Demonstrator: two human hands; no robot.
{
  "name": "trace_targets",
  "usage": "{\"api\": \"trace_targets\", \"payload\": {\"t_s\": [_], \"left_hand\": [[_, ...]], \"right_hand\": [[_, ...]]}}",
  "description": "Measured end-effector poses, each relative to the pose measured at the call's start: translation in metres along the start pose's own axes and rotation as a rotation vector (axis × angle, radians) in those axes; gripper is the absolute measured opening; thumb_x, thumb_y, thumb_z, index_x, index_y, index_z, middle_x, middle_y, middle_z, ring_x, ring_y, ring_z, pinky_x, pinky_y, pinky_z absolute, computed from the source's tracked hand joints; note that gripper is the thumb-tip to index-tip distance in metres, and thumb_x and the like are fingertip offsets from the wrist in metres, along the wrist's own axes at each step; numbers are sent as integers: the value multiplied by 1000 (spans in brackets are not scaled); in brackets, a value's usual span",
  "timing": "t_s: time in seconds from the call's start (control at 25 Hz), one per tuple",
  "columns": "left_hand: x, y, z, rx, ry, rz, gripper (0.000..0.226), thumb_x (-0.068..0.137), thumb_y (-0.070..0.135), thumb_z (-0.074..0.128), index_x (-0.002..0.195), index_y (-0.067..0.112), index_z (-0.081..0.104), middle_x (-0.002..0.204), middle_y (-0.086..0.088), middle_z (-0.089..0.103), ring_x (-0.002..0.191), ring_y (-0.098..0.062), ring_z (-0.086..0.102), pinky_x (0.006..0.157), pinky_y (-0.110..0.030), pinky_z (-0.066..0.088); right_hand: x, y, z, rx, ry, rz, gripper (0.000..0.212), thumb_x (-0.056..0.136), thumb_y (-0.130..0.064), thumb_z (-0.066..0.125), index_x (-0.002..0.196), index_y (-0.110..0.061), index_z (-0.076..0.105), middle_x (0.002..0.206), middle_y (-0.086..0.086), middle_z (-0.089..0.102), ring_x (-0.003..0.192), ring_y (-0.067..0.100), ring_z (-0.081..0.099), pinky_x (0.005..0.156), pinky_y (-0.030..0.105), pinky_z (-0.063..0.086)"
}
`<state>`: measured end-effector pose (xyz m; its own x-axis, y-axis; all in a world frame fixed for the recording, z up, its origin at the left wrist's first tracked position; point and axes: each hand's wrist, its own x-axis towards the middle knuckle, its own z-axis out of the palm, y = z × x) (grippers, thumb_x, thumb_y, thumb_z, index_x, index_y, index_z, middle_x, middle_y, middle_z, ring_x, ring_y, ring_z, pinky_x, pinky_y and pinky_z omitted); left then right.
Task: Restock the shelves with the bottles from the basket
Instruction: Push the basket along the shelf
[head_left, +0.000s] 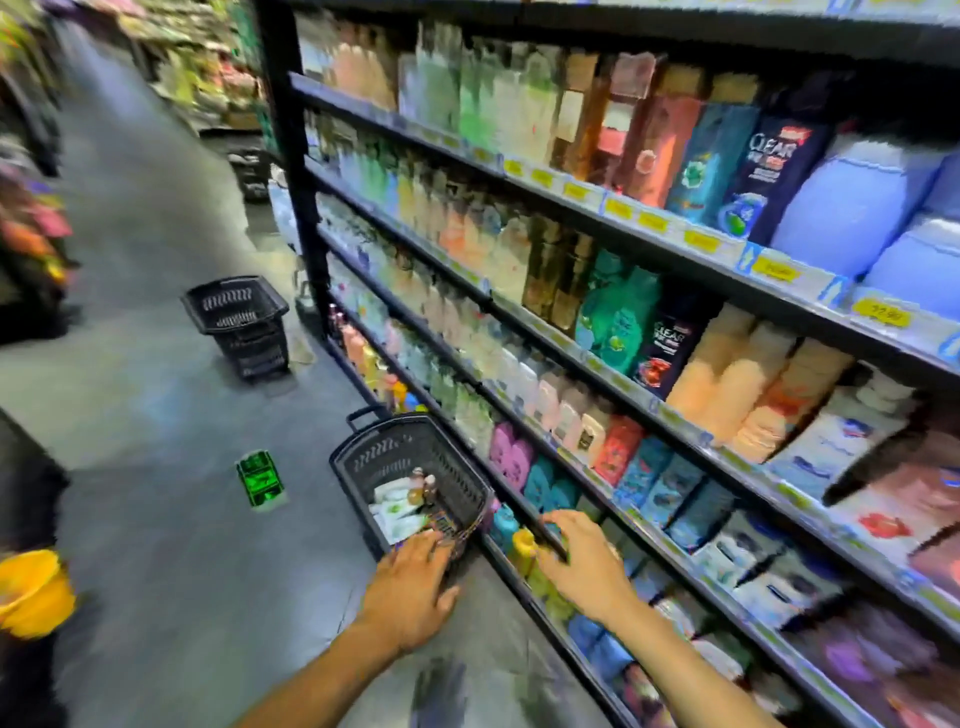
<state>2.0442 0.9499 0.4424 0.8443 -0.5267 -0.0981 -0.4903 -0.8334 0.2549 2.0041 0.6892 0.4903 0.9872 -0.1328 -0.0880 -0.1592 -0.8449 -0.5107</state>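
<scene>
A black plastic basket (363, 462) stands on the floor against the shelving, with several white and brown bottles (400, 501) inside. My left hand (410, 587) rests on the basket's near rim, fingers spread. My right hand (582, 561) reaches into the bottom shelf, fingers curled around a yellow bottle (523, 545) standing there among teal and blue bottles. The shelves (613, 364) rise to the right, packed with shampoo and soap bottles.
A second black basket (236, 322) stands farther down the aisle. A green packet (260, 480) lies on the grey floor left of the near basket. A yellow tub (31, 592) shows at the left edge. Opposite shelving lines the left side.
</scene>
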Motion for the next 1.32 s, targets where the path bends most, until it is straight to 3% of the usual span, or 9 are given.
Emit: {"api": "trace_targets", "payload": {"t_s": [0.16, 0.24, 0.36, 0.68, 0.8, 1.0, 1.12, 1.24, 1.32], "left_hand": [[-31, -53, 18, -71, -106, -145, 58, 78, 58, 48, 123, 24, 64, 119, -1, 69, 105, -24, 71, 77, -40, 61], [-32, -68, 14, -81, -152, -204, 63, 84, 57, 44, 136, 23, 59, 135, -3, 62, 122, -26, 63, 93, -45, 56], [-21, -86, 11, -82, -180, -225, 81, 85, 62, 20, 154, 23, 35, 160, -4, 36, 147, -27, 34, 117, -46, 32], [89, -148, -5, -54, -179, -309, 90, 79, 63, 11, 155, 21, 34, 162, -5, 33, 149, -26, 30, 117, -45, 31], [143, -168, -16, -53, -196, -318, 92, 78, 64, 7, 156, 21, 29, 163, -4, 29, 150, -25, 27, 118, -44, 30], [217, -202, -29, -41, -184, -333, 67, 99, 54, 38, 156, 22, 26, 163, -6, 27, 150, -26, 25, 119, -44, 30], [260, -232, -32, -43, -193, -310, 68, 95, 56, 37, 154, 22, 33, 161, -6, 32, 149, -29, 30, 118, -46, 33], [304, -274, -25, -79, -202, -253, 71, 87, 56, 37, 145, 18, 53, 151, -10, 50, 138, -35, 49, 106, -49, 48], [336, -301, -22, -62, -234, -222, 70, 92, 54, 36, 152, 20, 41, 159, -8, 38, 147, -32, 37, 115, -47, 38]], "right_hand": [[25, -33, 54, 1, -192, -4, 66, 79, -64, 49, 133, -27, 60, 130, -4, 59, 124, 17, 54, 104, 35, 43], [42, -47, 71, 20, -256, -19, 62, 82, -61, 53, 134, -28, 58, 131, -5, 56, 126, 15, 52, 104, 33, 42], [73, -58, 92, 38, -328, -29, 53, 88, -52, 61, 134, -26, 59, 132, -4, 57, 125, 16, 53, 104, 31, 42], [211, -80, 116, 152, -446, -37, 35, 87, -37, 66, 120, -26, 64, 116, -8, 54, 114, 17, 59, 98, 35, 47], [269, -82, 122, 152, -466, -7, 41, 81, -38, 65, 121, -26, 65, 117, -6, 56, 113, 21, 59, 95, 31, 46], [355, -93, 121, 91, -446, -64, 40, 89, -32, 69, 127, -17, 65, 125, 6, 60, 112, 25, 62, 93, 32, 48], [402, -94, 129, 79, -428, -62, 38, 92, -37, 67, 127, -23, 62, 124, 1, 58, 112, 22, 61, 93, 35, 49], [446, -99, 142, 87, -416, -16, 33, 96, -38, 63, 125, -23, 62, 122, 1, 57, 109, 22, 61, 91, 34, 49], [476, -101, 154, 107, -418, 48, 33, 98, -38, 61, 125, -19, 62, 121, 2, 55, 109, 22, 59, 92, 33, 48]]}}
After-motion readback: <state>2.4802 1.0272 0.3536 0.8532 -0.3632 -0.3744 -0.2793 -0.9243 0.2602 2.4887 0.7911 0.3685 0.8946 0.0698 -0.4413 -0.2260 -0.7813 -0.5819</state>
